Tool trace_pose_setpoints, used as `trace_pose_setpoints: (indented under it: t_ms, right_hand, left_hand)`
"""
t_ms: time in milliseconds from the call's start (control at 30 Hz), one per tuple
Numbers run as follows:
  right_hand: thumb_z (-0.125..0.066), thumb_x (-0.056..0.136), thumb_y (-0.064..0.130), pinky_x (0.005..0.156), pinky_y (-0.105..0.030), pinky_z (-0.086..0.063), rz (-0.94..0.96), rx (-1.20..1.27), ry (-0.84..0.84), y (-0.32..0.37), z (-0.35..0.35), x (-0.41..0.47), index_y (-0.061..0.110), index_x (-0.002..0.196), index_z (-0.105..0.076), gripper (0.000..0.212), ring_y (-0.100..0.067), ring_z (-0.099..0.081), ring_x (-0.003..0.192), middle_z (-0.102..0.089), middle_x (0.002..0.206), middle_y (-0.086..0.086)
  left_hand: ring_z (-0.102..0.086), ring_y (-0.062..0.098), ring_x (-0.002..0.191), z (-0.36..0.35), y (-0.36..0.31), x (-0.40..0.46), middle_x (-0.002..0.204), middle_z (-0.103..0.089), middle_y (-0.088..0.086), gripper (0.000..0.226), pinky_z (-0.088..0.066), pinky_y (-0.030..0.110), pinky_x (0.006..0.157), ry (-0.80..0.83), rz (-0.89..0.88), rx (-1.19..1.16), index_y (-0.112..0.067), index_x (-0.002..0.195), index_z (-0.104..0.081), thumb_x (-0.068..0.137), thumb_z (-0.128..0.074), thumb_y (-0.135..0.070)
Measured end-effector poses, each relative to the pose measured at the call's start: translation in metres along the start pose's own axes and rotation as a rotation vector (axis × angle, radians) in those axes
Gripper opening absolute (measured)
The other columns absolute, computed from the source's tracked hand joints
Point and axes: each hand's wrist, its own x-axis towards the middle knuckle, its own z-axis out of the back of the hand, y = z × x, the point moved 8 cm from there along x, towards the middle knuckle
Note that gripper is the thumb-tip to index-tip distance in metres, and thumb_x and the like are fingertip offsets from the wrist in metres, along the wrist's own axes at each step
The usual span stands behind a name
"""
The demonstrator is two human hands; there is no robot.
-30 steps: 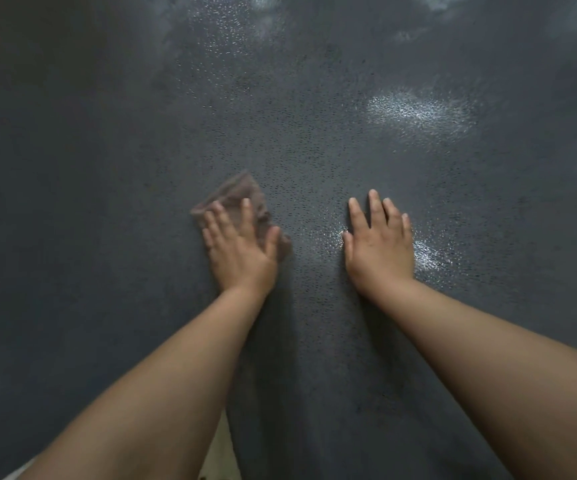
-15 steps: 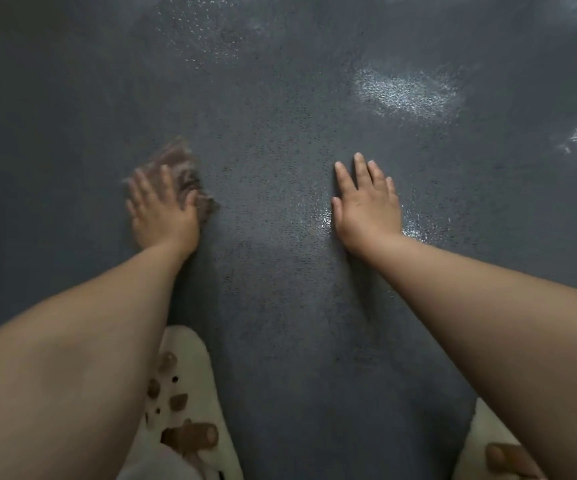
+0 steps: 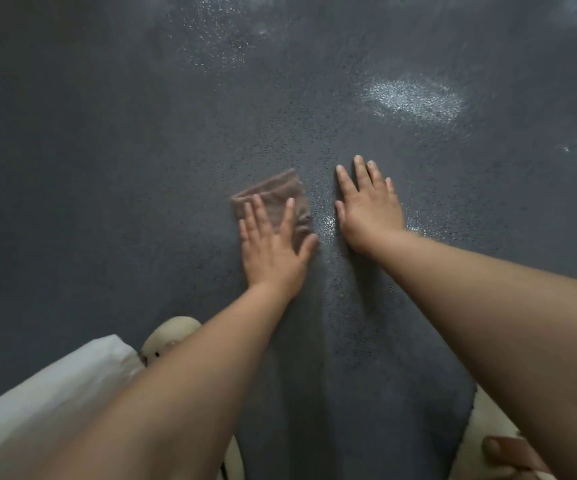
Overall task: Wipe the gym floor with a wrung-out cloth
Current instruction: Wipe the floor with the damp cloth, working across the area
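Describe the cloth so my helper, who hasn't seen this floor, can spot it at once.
On the dark grey floor, find the two hands pressed flat side by side. The cloth lies under the left hand, sticking out past its fingers. It is the only brownish, wrinkled, folded thing there; the right hand rests on bare floor.

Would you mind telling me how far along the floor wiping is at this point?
Done, apparently: the dark floor ahead glistens with wet patches, suggesting earlier passes. In hand: the left hand presses the brown cloth flat on the floor, while the right hand rests flat beside it. Left: the duller floor at the left shows no sheen, so it probably awaits wiping.
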Motion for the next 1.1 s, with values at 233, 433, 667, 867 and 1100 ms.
trace_pose_setpoints:
  t_ms: [233,433,667,867,1100]
  right_hand:
    - [-0.028,0.101,0.037,0.118,-0.043,0.001,-0.022,-0.026,0.007,0.003,-0.008,-0.008,0.023,0.152,0.0,0.06,-0.025,0.009,0.146,0.011,0.159,-0.004]
    - [-0.026,0.102,0.037,0.118,-0.044,0.002,-0.034,-0.025,0.021,0.006,-0.008,-0.007,0.023,0.152,0.002,0.059,-0.026,0.011,0.146,0.013,0.159,-0.004]
    - [-0.027,0.102,0.037,0.118,-0.044,0.002,-0.03,-0.019,0.018,0.008,-0.011,-0.011,0.022,0.152,0.001,0.059,-0.026,0.011,0.146,0.012,0.159,-0.004]
    - [-0.027,0.101,0.039,0.118,-0.046,0.002,-0.041,-0.024,0.021,0.012,-0.016,-0.02,0.022,0.152,0.002,0.061,-0.027,0.011,0.146,0.013,0.159,-0.004]
    - [-0.025,0.101,0.044,0.114,-0.054,0.005,-0.059,-0.018,0.057,0.036,-0.029,-0.033,0.023,0.151,0.005,0.062,-0.037,0.015,0.143,0.016,0.158,-0.006]
  left_hand:
    - [0.021,0.024,0.143,0.019,0.045,0.044,0.155,0.024,0.01,0.066,0.013,0.039,0.114,0.034,-0.057,0.128,-0.028,0.149,0.013,0.097,-0.018,-0.055]
    - [0.011,0.03,0.145,0.036,0.181,0.043,0.158,0.011,0.014,0.064,0.005,0.042,0.117,-0.09,0.495,-0.142,-0.019,0.152,0.0,0.1,-0.024,-0.048]
    - [0.006,0.037,0.144,0.015,0.169,-0.008,0.155,0.004,0.024,0.064,0.005,0.042,0.116,-0.2,0.866,-0.358,-0.015,0.152,-0.011,0.1,-0.033,-0.043]
    - [0.019,0.036,0.142,-0.011,0.016,-0.019,0.152,0.022,0.024,0.073,0.012,0.042,0.114,0.018,0.121,-0.062,-0.025,0.15,0.011,0.095,-0.026,-0.056]
    - [0.021,0.026,0.143,0.029,0.054,0.063,0.154,0.025,0.012,0.066,0.009,0.039,0.116,0.096,0.021,0.022,-0.027,0.149,0.014,0.099,-0.021,-0.051]
